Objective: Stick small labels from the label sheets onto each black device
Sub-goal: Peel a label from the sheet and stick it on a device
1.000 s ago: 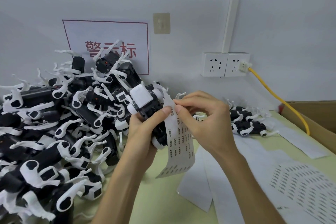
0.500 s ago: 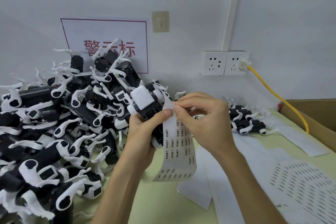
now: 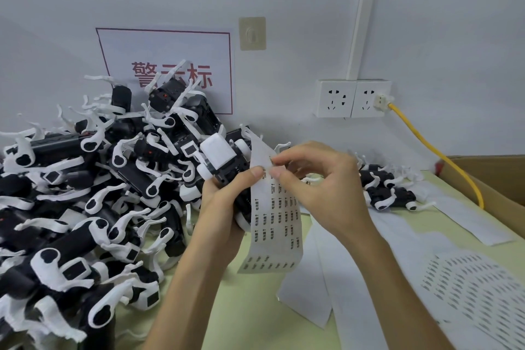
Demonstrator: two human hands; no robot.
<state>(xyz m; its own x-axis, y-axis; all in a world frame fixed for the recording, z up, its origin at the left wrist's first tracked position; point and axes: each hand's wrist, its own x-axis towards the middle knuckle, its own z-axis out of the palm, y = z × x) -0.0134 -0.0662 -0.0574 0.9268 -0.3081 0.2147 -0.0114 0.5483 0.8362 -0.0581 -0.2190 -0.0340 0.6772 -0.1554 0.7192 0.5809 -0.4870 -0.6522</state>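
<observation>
Hardly shifted, right hand (image 3: 321, 187) pinches the label sheet (image 3: 272, 224), left hand (image 3: 224, 207) grips it with a black device (image 3: 224, 162); pile (image 3: 85, 193) likely remains.

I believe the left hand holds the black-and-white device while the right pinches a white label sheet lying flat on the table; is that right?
Almost: the head view shows the white label sheet hanging from the right hand, above the green table.
</observation>
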